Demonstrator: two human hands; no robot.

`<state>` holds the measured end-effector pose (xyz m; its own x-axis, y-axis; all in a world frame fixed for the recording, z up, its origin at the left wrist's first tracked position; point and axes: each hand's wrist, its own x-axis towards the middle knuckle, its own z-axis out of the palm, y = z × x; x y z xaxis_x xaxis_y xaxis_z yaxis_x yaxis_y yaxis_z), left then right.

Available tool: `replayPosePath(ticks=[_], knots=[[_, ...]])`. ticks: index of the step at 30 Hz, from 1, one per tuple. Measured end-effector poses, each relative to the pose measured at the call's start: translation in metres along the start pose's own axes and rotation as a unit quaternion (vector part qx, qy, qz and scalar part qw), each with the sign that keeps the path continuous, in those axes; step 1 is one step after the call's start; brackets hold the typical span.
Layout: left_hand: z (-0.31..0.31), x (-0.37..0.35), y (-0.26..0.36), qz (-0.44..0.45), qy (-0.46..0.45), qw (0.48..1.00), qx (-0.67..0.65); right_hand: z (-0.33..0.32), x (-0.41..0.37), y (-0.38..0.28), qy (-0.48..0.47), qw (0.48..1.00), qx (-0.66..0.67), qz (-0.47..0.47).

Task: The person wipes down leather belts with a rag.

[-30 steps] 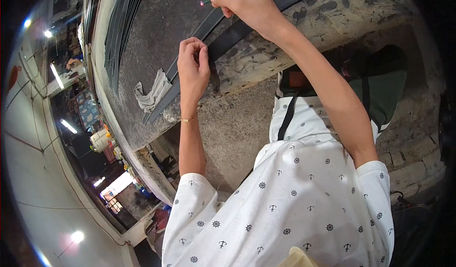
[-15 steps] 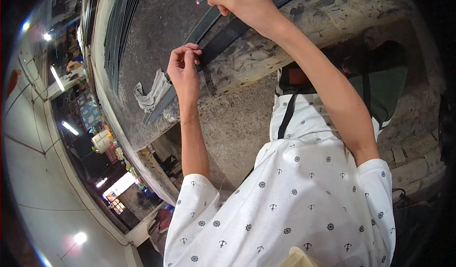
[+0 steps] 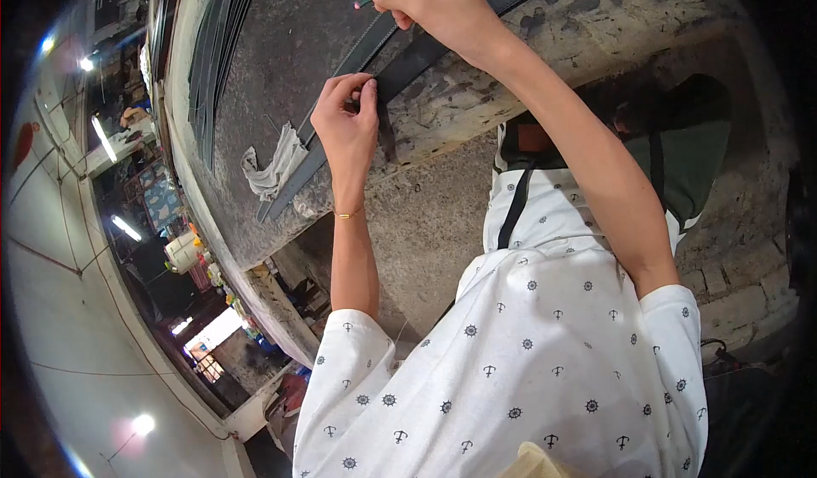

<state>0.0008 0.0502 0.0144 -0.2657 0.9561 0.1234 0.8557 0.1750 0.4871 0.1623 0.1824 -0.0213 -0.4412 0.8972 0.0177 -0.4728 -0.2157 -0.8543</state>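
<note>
A long dark belt strap (image 3: 408,57) lies along the edge of a worn grey worktable (image 3: 281,44). My left hand (image 3: 347,125) pinches the strap's edge near the table's rim, thumb and fingers closed on it. My right hand (image 3: 430,1) is higher up the same strap and holds a small thin tool with a pinkish tip (image 3: 362,3) between its fingertips, just above the strap.
A crumpled white rag (image 3: 274,165) lies by the strap's lower end. Several more dark straps (image 3: 217,48) are stacked along the far side of the table. Beyond the table are shop shelves and lights. A concrete floor lies below me.
My left hand slid up along the strap half a second ago, then came back down and right to pinch it again. My right hand stayed almost still.
</note>
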Motion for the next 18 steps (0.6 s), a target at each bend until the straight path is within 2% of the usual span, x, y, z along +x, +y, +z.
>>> replayPosePath(ticks=[2, 5, 7, 8, 10, 12, 14, 18], knots=[[0.000, 0.001, 0.001, 0.027, 0.002, 0.999, 0.020, 0.000, 0.000, 0.000, -0.001, 1.000, 0.003, 0.004], [-0.001, 0.000, 0.002, 0.001, 0.017, 0.999, 0.050, 0.000, 0.000, 0.003, -0.001, 1.000, -0.004, -0.012], [-0.005, 0.001, -0.002, -0.054, 0.008, 0.999, 0.001, 0.001, 0.001, 0.004, 0.003, 1.000, 0.001, -0.027], [-0.007, 0.001, -0.005, -0.054, 0.009, 0.999, 0.001, 0.001, 0.001, 0.004, 0.003, 1.000, 0.001, -0.027], [-0.012, -0.003, -0.014, -0.108, 0.005, 0.985, -0.136, 0.001, 0.001, 0.002, 0.001, 1.000, -0.001, -0.009], [-0.013, -0.008, -0.017, -0.101, 0.007, 0.983, -0.152, 0.001, 0.000, 0.001, 0.001, 1.000, -0.006, -0.013], [-0.018, -0.015, -0.011, -0.105, -0.017, 0.993, -0.044, 0.001, 0.001, 0.002, -0.001, 1.000, -0.012, -0.014], [-0.028, -0.020, -0.001, -0.139, -0.068, 0.987, 0.046, 0.001, 0.001, 0.002, -0.008, 1.000, -0.008, -0.004]])
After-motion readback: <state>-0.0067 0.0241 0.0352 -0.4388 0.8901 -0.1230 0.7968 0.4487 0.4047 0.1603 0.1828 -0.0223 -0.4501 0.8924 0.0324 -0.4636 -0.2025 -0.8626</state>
